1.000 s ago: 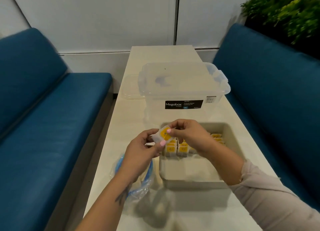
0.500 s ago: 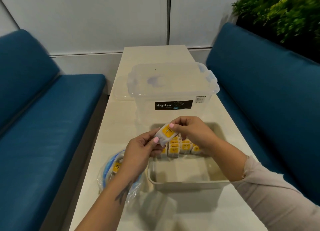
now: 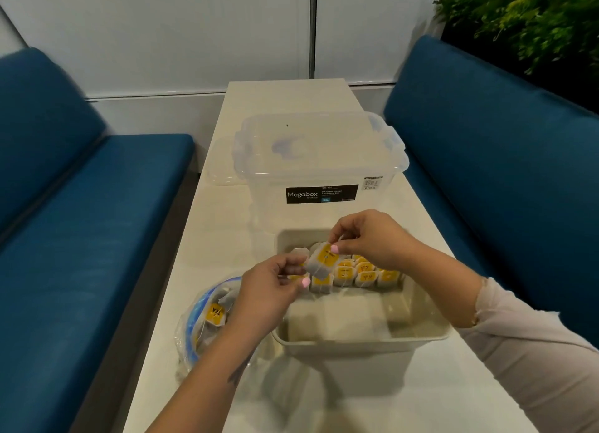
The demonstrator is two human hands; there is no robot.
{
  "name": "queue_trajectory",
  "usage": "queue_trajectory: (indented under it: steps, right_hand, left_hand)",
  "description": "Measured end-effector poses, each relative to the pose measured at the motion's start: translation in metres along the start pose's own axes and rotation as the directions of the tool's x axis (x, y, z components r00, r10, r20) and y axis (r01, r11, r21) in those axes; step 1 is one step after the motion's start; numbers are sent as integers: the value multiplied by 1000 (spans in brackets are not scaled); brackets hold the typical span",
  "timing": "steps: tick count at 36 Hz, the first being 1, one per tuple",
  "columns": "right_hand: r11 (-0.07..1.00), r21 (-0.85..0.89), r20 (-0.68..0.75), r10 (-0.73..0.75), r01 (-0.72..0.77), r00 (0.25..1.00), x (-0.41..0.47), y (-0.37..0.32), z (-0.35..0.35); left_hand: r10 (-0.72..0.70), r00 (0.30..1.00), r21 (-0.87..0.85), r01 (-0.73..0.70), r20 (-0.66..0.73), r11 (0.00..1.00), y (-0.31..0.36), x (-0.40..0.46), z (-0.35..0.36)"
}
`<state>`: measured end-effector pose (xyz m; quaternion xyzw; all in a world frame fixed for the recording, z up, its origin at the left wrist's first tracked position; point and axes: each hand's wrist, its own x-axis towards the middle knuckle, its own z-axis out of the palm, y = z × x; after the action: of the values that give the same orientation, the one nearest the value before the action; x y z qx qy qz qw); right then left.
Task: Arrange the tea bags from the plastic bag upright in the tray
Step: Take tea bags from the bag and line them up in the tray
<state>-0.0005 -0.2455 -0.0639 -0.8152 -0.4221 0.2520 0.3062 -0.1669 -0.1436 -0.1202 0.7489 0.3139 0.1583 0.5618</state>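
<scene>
Stretching away from the near edge, the pale table [image 3: 285, 108] runs between two blue benches, and on it, from big to small, sit the clear lidded storage box [image 3: 319, 160] at the far end, the cream tray [image 3: 359, 335] nearer and to the right, and the crumpled plastic bag [image 3: 191, 332] just left of the tray.

The step in hand looks like readying one tea bag [image 3: 322, 264] for placement. It is held in the air over the tray's far left part, tilted, with both hands on it: the left hand [image 3: 269, 290] pinches its near-left edge with curled fingers, and the right hand [image 3: 369, 238] pinches its far upper end between thumb and fingertips. Neither hand holds anything else that I can make out.

The next move, as I judge it, calls for turning the bag upright and lowering it against the standing rows without knocking them over, one hand letting go first.

The tea bags in tray [image 3: 359, 272] stand upright in tight rows across the far half, each a greyish paper pouch with a yellow tag facing up; the near half of the tray floor shows bare. More pouches with a yellow tag remain inside the plastic bag, so the job seems partly done.
</scene>
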Motion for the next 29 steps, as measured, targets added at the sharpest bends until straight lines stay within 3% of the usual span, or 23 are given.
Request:
queue_trajectory:
  steps: [4,7,10,19,29]
  right_hand:
    - [969,-248,29,6,1,1000,-4,6,-3]
    - [867,-496,31,-32,43,999,-5,14,1]
    - [779,-623,33,-53,62,998,-2,26,8]
    - [673,-738,31,-37,48,999,10,50,30]
    - [638,-768,32,-45,53,998,16,56,42]
  left_hand:
    - [21,1000,194,-17,-19,981,0,-2,-2]
    - [28,999,310,-20,-21,951,2,-5,-3]
    - [15,1000,411,-9,-13,911,3,-6,-4]
    - [27,1000,619,-22,1,785,4,-6,-7]
    - [33,999,620,-29,5,784,2,-9,-9]
